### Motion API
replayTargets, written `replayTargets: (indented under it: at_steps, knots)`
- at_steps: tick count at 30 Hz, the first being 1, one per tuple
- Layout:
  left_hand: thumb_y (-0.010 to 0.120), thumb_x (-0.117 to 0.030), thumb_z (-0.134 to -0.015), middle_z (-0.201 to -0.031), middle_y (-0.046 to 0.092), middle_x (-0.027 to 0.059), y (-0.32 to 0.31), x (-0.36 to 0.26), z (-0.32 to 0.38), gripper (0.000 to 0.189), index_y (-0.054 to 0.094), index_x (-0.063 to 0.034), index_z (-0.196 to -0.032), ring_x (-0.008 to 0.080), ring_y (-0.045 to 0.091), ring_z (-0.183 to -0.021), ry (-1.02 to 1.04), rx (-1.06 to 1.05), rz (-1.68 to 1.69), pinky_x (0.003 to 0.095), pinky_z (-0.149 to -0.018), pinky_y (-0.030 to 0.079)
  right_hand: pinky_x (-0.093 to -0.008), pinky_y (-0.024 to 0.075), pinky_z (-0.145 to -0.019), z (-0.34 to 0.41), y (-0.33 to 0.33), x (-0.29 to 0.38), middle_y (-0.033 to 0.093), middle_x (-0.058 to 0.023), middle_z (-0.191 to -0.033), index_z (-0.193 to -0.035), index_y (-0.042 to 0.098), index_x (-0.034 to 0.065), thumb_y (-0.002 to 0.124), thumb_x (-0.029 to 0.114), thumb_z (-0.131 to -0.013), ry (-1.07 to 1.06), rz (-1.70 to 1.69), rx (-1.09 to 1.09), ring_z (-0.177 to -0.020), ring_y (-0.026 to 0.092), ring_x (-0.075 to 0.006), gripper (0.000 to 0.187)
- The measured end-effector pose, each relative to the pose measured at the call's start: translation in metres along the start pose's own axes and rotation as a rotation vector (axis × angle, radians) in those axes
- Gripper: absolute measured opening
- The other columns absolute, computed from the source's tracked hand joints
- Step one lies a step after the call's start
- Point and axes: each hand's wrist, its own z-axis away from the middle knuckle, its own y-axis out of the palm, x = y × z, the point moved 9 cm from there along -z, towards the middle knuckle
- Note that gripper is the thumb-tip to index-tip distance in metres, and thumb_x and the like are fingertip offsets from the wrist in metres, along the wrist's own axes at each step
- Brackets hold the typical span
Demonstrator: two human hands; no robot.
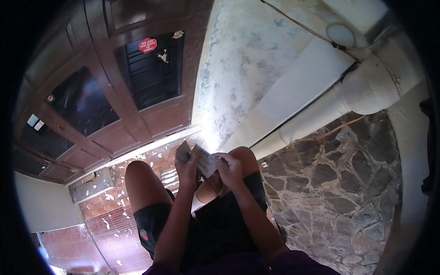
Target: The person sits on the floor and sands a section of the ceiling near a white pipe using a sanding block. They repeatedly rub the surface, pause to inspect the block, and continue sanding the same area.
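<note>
My left hand grips a sheet of abrasive cloth, its printed tan back facing up. A second flap rises past the left fingers; whether it is a fold of the same sheet or a separate piece, I cannot tell. At the right edge of the printed face, my right hand pinches the sheet between thumb and fingers. Both hands are above my lap, between my bent knees. My black shorts lie beneath the forearms.
Brown panelled doors with glass panes stand ahead on the left. White scraps litter the red tiled floor. A thick white pipe runs along the pale wall, beside stone paving on the right.
</note>
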Motion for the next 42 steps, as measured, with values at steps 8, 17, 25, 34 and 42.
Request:
replayTargets:
  at_steps: [8,17,25,34,42]
  knots:
    - [0.064,0.002,-0.083,-0.098,0.062,0.0077,-0.015,0.011,-0.008,0.031,0.055,-0.002,-0.112,0.0193,0.063,-0.085,0.027,-0.034,-0.008,0.0335,-0.072,0.053,-0.031,0.0545,-0.073,0.0,-0.009,0.016,0.067,-0.0156,-0.11,-0.106,0.065,0.0024,0.064,0.005,-0.086,-0.061,0.121,-0.199,-0.085,0.067,-0.0193,0.019]
    - [0.065,-0.02,-0.093,-0.1,0.062,0.0062,0.022,-0.009,0.017,0.03,0.055,-0.001,-0.114,0.0145,0.06,-0.085,-0.018,0.187,0.013,0.0277,-0.071,0.049,-0.0342,0.0499,-0.09,0.022,0.016,0.036,0.058,-0.0239,-0.127,-0.141,0.04,-0.0002,0.068,0.022,-0.087,-0.088,0.159,0.167,-0.105,0.064,-0.0272,0.064]
    - [0.061,-0.022,-0.094,-0.089,0.068,0.0123,0.042,-0.013,0.032,0.024,0.058,0.0006,-0.101,0.0164,0.062,-0.064,-0.067,0.41,-0.004,0.0265,-0.052,0.051,-0.0302,0.05,-0.081,0.057,-0.032,0.018,0.064,-0.0083,-0.108,-0.133,0.045,0.0008,0.048,0.019,-0.1,0.24,-0.442,-0.12,-0.093,0.062,-0.0154,0.037]
    - [0.057,-0.036,-0.094,-0.107,0.063,0.0124,-0.03,0.019,-0.01,0.044,0.048,-0.0065,-0.125,0.0208,0.061,-0.082,-0.262,0.074,0.205,0.0342,-0.06,0.053,-0.0449,0.0251,-0.114,0.072,-0.344,0.244,0.026,-0.0149,-0.155,-0.15,0.021,0.0038,0.044,0.013,-0.1,-0.345,1.703,-0.627,-0.14,0.033,-0.0305,0.056]
    - [0.057,-0.038,-0.092,-0.116,0.063,0.0106,-0.04,0.017,-0.025,0.048,0.046,-0.0078,-0.128,0.0217,0.059,-0.092,-0.28,0.074,0.277,0.0372,-0.074,0.051,-0.0451,0.044,-0.094,0.052,-0.46,0.43,0.055,-0.0207,-0.122,-0.127,0.058,0.0023,0.059,0.015,-0.091,-0.587,1.639,-0.982,-0.11,0.055,-0.0382,0.038]
